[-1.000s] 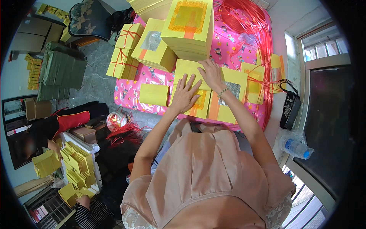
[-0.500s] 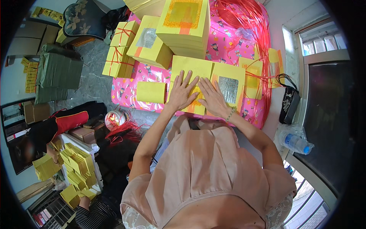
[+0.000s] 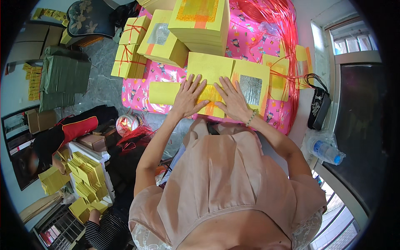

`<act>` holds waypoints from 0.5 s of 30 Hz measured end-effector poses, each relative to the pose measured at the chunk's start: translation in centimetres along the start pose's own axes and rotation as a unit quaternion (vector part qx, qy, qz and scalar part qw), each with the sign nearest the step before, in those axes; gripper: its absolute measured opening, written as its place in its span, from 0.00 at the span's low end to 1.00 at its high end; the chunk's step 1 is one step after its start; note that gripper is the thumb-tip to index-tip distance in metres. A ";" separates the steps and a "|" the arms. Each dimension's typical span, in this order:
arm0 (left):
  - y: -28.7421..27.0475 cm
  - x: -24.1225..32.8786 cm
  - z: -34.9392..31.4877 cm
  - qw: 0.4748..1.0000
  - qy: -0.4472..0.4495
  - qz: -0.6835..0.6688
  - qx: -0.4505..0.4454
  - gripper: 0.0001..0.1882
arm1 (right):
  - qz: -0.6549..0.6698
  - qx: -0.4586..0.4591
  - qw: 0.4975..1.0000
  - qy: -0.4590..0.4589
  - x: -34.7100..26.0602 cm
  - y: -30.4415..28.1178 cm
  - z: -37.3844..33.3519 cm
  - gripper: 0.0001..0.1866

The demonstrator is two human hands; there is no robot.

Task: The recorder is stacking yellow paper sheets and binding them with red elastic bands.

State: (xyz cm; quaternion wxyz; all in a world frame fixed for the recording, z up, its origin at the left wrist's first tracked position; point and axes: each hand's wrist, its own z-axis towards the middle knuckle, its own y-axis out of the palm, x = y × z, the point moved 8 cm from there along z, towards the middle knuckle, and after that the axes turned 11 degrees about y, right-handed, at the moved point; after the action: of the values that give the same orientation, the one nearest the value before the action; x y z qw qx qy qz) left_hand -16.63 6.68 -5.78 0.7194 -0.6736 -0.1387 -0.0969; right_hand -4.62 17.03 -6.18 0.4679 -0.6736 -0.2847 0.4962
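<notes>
The flat, open left hand (image 3: 187, 100) has shifted away from the splayed right hand (image 3: 236, 104), baring orange-patched yellow paper (image 3: 212, 92); neither grips anything.

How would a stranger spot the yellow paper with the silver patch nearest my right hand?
Start at the pink table covering, then find the right hand with the green bracelet. The yellow paper shows just right of that hand; its silver patch sets it apart from the plain yellow sheet to its left.
</notes>
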 end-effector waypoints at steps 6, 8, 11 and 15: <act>0.3 -0.2 -0.1 1.000 -0.007 0.006 -0.012 0.40 | -0.020 0.007 1.000 0.002 -0.3 -0.2 0.2 0.38; 0.0 -0.1 -0.3 0.999 -0.026 0.029 -0.021 0.40 | -0.029 0.009 1.000 0.005 -0.6 -0.5 0.4 0.38; 0.4 -0.6 -1.1 0.997 -0.050 0.023 -0.053 0.40 | -0.092 -0.030 0.995 -0.012 -1.4 -0.1 0.6 0.38; 0.7 -1.0 -1.2 0.998 -0.045 -0.009 -0.047 0.40 | -0.055 -0.026 0.997 -0.040 -0.9 0.4 0.9 0.37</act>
State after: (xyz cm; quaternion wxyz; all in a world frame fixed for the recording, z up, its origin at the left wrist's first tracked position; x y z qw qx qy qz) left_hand -17.25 5.52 -6.81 0.6793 -0.7090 -0.1722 -0.0791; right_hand -5.75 16.42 -6.29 0.4649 -0.6489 -0.3525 0.4885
